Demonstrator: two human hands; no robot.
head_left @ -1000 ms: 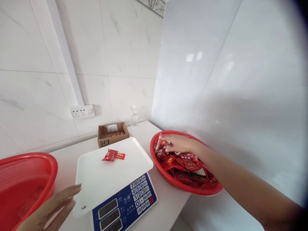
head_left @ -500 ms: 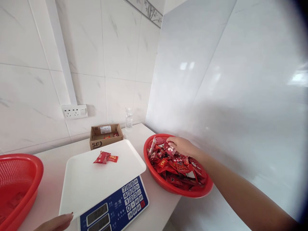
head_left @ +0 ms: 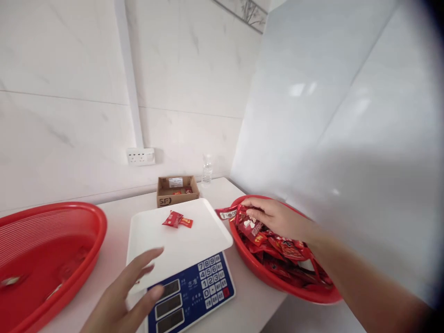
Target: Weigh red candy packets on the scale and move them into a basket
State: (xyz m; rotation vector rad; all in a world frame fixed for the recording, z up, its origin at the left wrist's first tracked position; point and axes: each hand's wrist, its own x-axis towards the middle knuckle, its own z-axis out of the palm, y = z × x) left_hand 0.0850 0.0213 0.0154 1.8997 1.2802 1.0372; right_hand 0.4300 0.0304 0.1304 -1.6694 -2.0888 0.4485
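My right hand point(head_left: 275, 216) is closed on a few red snack packets point(head_left: 239, 214) at the left rim of the red basket point(head_left: 274, 280), which is full of red packets. One packet sticks out left over the rim toward the scale. My left hand point(head_left: 121, 293) is open with fingers spread, over the near left corner of the white scale tray point(head_left: 208, 236) and the scale's display. Two red packets point(head_left: 176, 219) lie on the tray near its far edge.
A blue-faced electronic scale point(head_left: 192, 291) sits on the white counter. A large red basket point(head_left: 52, 259) stands at the left with a few items inside. A small cardboard box point(head_left: 176, 190) and a clear bottle point(head_left: 207, 171) stand by the tiled wall under a socket point(head_left: 140, 156).
My right hand has closed on packets and moved to the basket's left rim. My left hand has come up over the scale's near corner. The view has shifted left.
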